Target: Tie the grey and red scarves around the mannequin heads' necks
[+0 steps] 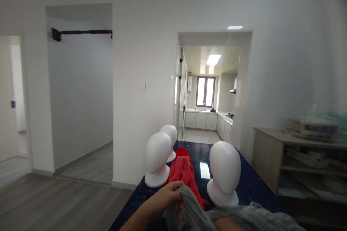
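Note:
My left hand [165, 198] is closed on a bunched grey scarf [195, 213] at the near end of a dark blue marble table [249, 184]. The grey cloth spreads to the right along the bottom edge. A bit of my right hand or forearm [226, 225] shows under the cloth; its fingers are hidden. Just beyond my left hand lies a red scarf [184, 171], stretched along the table between three white foam mannequin heads: one at the left [157, 158], one behind it [170, 140], one at the right [224, 171].
A wooden shelf unit [271, 155] with stacked items on top stands against the right wall. Ahead, a doorway opens into a kitchen [208, 115]. At the left, a hallway opening carries a pull-up bar [81, 32]. Grey wood floor [54, 198] lies left of the table.

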Action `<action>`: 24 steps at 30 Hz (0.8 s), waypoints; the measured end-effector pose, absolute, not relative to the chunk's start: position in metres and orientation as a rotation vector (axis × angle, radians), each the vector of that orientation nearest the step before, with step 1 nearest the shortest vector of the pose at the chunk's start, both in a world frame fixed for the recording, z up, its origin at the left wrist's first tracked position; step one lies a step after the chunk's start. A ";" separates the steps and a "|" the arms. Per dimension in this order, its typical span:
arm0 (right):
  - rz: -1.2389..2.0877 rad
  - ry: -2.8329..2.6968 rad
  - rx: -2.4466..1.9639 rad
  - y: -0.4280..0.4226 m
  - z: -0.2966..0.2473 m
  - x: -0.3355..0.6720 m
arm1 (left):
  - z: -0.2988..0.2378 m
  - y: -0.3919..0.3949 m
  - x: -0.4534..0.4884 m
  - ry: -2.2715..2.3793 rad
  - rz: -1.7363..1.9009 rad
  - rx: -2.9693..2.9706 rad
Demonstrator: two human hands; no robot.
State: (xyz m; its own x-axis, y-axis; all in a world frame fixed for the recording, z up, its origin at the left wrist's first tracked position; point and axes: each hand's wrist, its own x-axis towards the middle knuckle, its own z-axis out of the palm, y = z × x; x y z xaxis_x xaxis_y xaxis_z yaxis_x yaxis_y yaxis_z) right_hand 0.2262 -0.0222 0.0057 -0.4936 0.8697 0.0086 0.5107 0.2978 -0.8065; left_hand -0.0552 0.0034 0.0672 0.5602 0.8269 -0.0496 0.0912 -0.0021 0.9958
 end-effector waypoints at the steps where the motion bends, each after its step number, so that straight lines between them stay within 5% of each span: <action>1: 1.098 -2.134 -1.224 -0.022 0.005 0.221 | 0.068 0.000 -0.051 0.786 0.685 1.428; 9: 1.348 -1.825 -0.867 -0.020 0.008 0.157 | 0.111 -0.019 -0.033 0.920 0.402 1.781; 15: 1.264 -2.051 -1.238 -0.026 0.045 0.209 | 0.162 -0.031 -0.060 1.205 0.231 2.421; 24: 1.492 -1.751 -0.655 -0.040 0.070 0.175 | 0.172 -0.033 -0.023 0.689 0.648 1.779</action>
State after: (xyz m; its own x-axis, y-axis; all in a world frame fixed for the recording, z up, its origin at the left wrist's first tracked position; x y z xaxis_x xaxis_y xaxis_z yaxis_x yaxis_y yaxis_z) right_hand 0.1746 -0.0398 0.0702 -0.6021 0.7721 0.2032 -0.0777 0.1966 -0.9774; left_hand -0.0232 -0.0330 0.1717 0.6848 0.7222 0.0971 0.1414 -0.2624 0.9545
